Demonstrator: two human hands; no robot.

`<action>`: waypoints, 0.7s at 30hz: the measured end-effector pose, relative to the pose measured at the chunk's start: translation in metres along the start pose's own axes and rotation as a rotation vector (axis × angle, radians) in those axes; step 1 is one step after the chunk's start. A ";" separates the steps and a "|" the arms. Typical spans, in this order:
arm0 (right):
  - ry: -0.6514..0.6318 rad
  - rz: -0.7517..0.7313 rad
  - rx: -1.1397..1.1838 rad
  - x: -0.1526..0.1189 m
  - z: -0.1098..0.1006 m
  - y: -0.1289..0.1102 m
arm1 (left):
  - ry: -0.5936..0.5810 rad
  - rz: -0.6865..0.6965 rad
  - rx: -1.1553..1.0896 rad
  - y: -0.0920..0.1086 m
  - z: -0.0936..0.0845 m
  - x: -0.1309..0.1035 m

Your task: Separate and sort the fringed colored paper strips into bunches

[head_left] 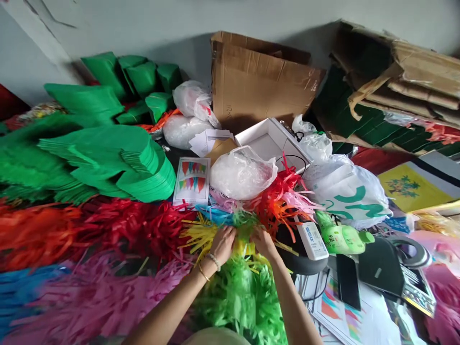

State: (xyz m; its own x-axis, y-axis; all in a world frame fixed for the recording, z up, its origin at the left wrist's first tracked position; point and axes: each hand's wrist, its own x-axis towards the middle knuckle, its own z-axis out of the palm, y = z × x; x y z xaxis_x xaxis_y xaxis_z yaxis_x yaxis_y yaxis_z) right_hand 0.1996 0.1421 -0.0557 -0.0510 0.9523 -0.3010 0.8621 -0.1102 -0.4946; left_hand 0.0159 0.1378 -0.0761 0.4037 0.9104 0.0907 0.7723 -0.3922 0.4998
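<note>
In the head view my left hand (223, 244), with bracelets at its wrist, is closed at the left edge of a green fringed tassel (245, 221). Opposite it, my right hand (263, 242) closes on the same tassel's right side; some fingertips of both are hidden. Yellow fringe (199, 235) spreads beside my left hand and shows between the hands. Below them lies a large heap of bright green fringe (240, 292). Blue fringe (215, 214) sits just beyond my left hand, and red-orange fringe (282, 196) lies beyond my right.
Stacked green sheets (136, 163) stand at left, above red fringe (125, 225) and pink fringe (97, 297). A printed card (191, 179), plastic bag (242, 175) and cardboard box (262, 81) are behind. On the right are a green bottle (345, 239), a phone (348, 282) and a tape roll (409, 250).
</note>
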 end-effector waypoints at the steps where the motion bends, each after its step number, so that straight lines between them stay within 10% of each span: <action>1: -0.002 0.001 -0.021 0.010 -0.005 0.001 | -0.001 -0.001 0.011 -0.009 -0.003 0.003; 13: 0.080 -0.088 -0.356 0.068 -0.027 -0.013 | -0.005 0.015 0.104 -0.065 -0.027 0.066; 21: 0.349 -0.053 -0.412 0.037 -0.062 -0.021 | 0.111 -0.136 0.152 -0.082 -0.053 0.080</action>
State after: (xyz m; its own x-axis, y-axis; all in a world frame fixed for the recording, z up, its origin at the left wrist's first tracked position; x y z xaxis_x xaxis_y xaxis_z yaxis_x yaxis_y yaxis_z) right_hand 0.2110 0.1976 -0.0057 0.0105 0.9992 0.0385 0.9927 -0.0058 -0.1205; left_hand -0.0410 0.2492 -0.0642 0.2406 0.9620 0.1293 0.8846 -0.2722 0.3787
